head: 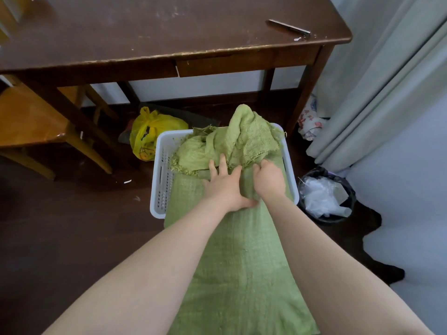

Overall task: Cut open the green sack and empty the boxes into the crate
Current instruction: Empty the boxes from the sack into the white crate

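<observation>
Above the dark floor (pixel 72 238), our green sack (pixel 237 262) stretches from us into the white crate (pixel 159 189). Our left hand (pixel 225 189) presses flat on it; our right hand (pixel 268 181) clutches its cloth. A black bin (pixel 338 220) holds plastic (pixel 319 197); beyond stands a brown desk (pixel 169 32).

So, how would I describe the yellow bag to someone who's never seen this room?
Find the dark wooden table; on the floor beneath it, left of the white crate, sits the yellow plastic bag, knotted at the top. Its bright yellow sets it apart: the sack over the crate is green, the bin to the right black.
</observation>
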